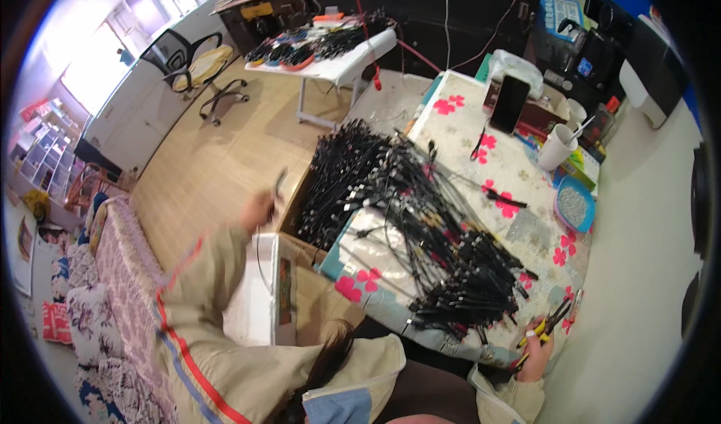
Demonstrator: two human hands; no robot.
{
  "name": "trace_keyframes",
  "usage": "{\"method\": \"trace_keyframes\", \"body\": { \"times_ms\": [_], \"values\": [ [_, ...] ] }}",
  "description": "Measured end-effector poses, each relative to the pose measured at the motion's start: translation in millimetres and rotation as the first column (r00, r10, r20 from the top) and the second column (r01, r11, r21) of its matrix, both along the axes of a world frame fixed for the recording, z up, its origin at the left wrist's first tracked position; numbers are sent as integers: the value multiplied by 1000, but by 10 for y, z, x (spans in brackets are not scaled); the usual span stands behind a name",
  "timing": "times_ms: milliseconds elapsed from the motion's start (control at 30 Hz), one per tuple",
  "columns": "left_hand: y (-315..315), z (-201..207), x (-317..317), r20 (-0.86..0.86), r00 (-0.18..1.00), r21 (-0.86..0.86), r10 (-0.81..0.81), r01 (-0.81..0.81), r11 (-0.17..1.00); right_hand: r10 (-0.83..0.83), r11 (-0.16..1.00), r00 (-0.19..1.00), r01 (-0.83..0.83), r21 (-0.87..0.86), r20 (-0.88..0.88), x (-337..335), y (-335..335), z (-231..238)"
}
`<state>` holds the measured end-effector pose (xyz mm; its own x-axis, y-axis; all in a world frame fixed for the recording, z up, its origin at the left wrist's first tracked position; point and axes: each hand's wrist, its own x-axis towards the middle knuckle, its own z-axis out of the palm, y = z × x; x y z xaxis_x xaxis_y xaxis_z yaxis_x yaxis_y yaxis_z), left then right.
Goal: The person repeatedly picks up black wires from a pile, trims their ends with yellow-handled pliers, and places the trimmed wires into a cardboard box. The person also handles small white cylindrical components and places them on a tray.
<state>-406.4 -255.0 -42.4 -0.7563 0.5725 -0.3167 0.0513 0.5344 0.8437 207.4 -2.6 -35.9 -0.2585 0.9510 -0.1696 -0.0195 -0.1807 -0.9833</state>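
Out to the left, my left hand is closed and smeared by motion. It grips a thin dark cable, with one end sticking up past the fingers and a length dangling below. Close by stands a cardboard box full of black cables. A large heap of black cables with small connectors spreads over the flower-patterned table. At the table's near right corner, my right hand is wrapped round pliers with yellow and black handles.
Below my left hand is a white box. On the table's far right stand a phone, a white cup and a blue dish of small pale pieces. Farther off are a white folding table and an office chair.
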Motion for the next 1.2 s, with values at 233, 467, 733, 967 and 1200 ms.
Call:
{"method": "trace_keyframes", "body": {
  "times_ms": [233, 467, 733, 967, 1200],
  "values": [
    [3125, 1750, -2016, -647, 575, 341, 502, -371, 864, -34, 999, 990, 30, 33, 137, -59, -128, 24],
    [3034, 1058, 67, -763, 630, 220, -142, 460, 860, -58, 997, 982, 48, 58, 178, 184, -227, -8],
    [3839, 418, 2662, -794, 176, -92, -581, 911, 401, 7, 1000, 1000, -7, 21, -8, -94, -80, 347],
    [4412, -106, 3058, -674, 326, -140, -663, 824, 548, 163, 983, 982, -154, 99, -91, -126, 103, 636],
    [3411, 675, 3191, -402, 602, 421, -690, 791, 444, 291, 942, 951, -304, 142, 104, -427, 630, 671]
  ]
}}
